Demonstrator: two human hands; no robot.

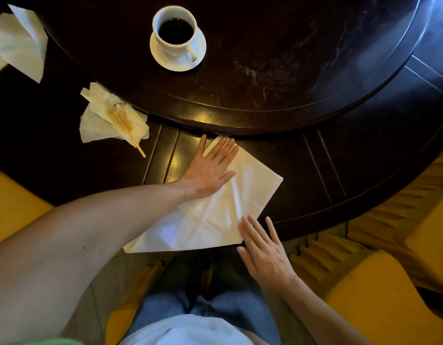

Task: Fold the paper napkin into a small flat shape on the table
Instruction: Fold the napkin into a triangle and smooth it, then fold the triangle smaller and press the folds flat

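A white paper napkin (215,212) lies flat on the dark wooden table (327,175), partly folded into an uneven kite-like shape whose near corner overhangs the table edge. My left hand (210,168) presses flat on the napkin's far left part, fingers spread and pointing away from me. My right hand (262,250) hovers or rests at the napkin's near right edge, fingers straight and apart, holding nothing.
A white cup of dark coffee on a saucer (178,38) stands on the raised round turntable (265,95). A crumpled napkin with a wooden stick (110,120) lies to the left, another napkin (18,43) at far left. Yellow chairs (379,295) flank my lap.
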